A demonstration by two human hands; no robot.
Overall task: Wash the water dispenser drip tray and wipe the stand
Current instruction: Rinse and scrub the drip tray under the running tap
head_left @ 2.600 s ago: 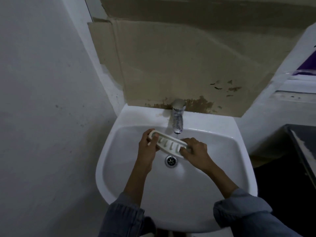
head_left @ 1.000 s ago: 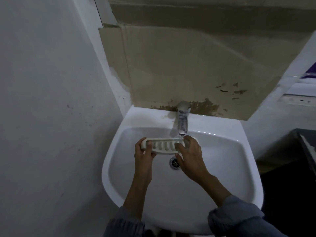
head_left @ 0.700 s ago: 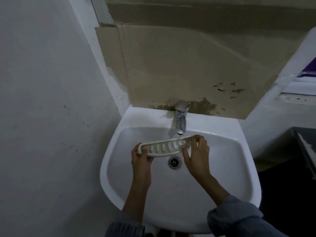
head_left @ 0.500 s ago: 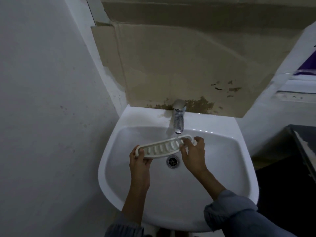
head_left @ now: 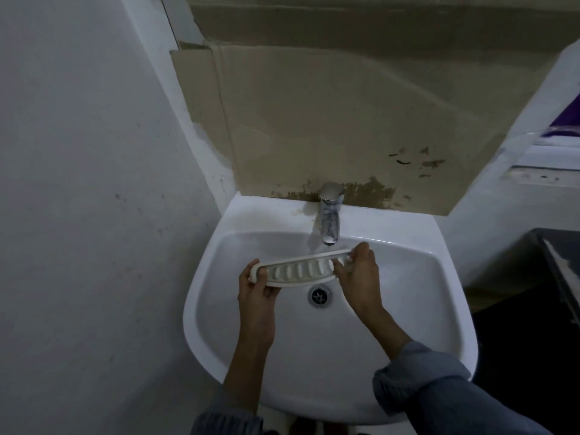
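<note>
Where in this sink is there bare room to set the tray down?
The sink is bare right of the right hand, to its rim, and between the forearms below the drain. The ledge left of the tap is bare but narrow. Crowded under the tap: the left hand and the right hold the tray.

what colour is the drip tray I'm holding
White, with slotted ribs; the drip tray shows best in the head view.
</note>
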